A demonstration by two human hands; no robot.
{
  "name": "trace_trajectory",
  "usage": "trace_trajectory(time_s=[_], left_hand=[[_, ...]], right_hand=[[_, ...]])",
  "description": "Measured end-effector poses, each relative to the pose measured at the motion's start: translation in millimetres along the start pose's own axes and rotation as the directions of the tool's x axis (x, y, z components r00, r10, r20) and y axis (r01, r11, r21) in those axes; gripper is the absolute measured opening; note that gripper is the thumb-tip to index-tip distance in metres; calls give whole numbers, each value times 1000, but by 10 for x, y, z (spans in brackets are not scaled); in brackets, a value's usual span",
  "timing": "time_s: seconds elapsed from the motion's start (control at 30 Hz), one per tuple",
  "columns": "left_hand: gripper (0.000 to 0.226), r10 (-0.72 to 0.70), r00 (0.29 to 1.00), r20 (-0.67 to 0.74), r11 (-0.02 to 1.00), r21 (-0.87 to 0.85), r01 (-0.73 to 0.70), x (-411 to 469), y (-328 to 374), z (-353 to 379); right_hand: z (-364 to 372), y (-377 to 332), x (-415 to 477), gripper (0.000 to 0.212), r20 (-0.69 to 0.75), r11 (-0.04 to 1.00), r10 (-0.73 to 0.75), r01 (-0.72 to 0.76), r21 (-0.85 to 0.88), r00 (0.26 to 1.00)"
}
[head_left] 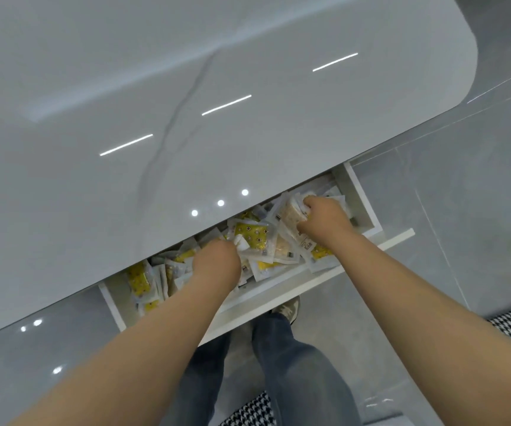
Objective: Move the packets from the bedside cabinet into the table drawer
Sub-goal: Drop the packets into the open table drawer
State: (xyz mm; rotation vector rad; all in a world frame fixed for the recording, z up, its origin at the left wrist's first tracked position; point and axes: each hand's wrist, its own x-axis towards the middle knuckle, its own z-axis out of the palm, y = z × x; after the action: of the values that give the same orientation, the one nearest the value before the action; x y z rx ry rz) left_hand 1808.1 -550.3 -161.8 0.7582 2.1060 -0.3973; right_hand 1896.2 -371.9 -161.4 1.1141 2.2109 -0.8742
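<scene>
In the open drawer (279, 298) under the near edge of the surface (186, 118), the right hand (325, 221) has its fingers clutching packets (289, 218) at the heap's right end, while the left hand (217, 262) has its fingers buried, grip unclear.

Open drawer (279, 290) of packets (251, 235), left hand (217, 262) buried, right hand (325, 222) gripping some

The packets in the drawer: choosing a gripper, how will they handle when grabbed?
Probably light and floppy: the packets lie bent and overlapping in the drawer. Their glossy film looks slippery, so the bundle the right hand grips may slide apart.
</scene>
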Motion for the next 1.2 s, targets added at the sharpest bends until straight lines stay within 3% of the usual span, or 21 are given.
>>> trace_trajectory(time_s=[0.13,0.43,0.87,1.0,1.2], left_hand=[[28,18,1000,25,999,-34,-17,236,30,88],[26,-11,998,-61,963,-271,-6,371,40,158],[41,85,996,-34,966,-242,-91,223,-104,86],[44,92,994,-53,977,-188,-100,-22,-144,-76],[46,101,993,-59,961,-252,-112,-689,-328,-412]], right_hand=[[142,111,232,9,-9,1000,-4,4,-27,1000],[307,248,300,54,-17,994,71,-72,-81,997],[389,70,-48,49,11,992,54,-52,-114,998],[295,-61,-313,42,45,992,53,-48,-121,998],[23,-414,-1001,37,80,982,-20,35,-188,997]])
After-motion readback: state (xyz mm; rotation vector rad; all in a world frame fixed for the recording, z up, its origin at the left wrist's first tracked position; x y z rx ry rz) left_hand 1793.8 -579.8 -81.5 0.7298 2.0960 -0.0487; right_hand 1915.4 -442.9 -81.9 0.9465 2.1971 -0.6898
